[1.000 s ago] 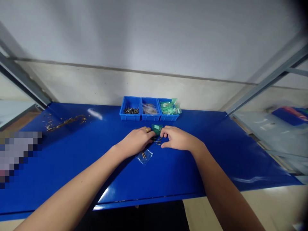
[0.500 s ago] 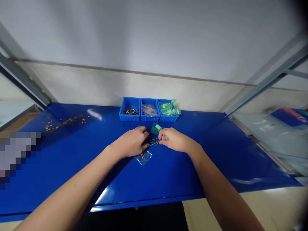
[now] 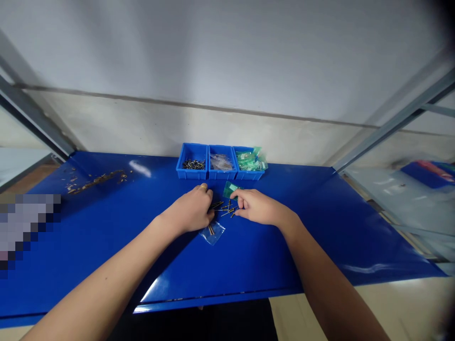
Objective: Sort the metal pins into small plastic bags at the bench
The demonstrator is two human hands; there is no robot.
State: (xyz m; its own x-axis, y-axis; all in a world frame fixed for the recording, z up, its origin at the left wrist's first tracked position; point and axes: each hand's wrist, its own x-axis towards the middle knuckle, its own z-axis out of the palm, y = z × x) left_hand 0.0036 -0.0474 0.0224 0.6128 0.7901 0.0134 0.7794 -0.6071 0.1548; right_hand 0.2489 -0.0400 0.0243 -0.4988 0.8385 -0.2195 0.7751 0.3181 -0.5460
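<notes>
My left hand (image 3: 195, 208) is closed, its fingers curled down at the table. Several dark and brass-coloured screws (image 3: 217, 205) stick out from its fingertips; the rest of them is hidden. A small clear plastic bag (image 3: 215, 236) with brass-coloured pieces in it lies just below this hand. Loose screws (image 3: 228, 206) are scattered between my two hands. My right hand (image 3: 256, 206) is beside them, thumb and index finger apart, with nothing visible between them. A small green packet (image 3: 229, 189) lies partly behind its index finger.
Three blue bins stand in a row near the wall: one with screws (image 3: 194, 165), one with clear bags (image 3: 221, 162), one with green packets (image 3: 249, 160). Brown debris (image 3: 95, 182) lies at the left of the blue table (image 3: 249, 265). Metal posts (image 3: 384, 128) flank the table.
My right thumb and index finger have spread apart at the loose screws. My left hand has shifted slightly left, and more of the screws at its fingertips shows.
</notes>
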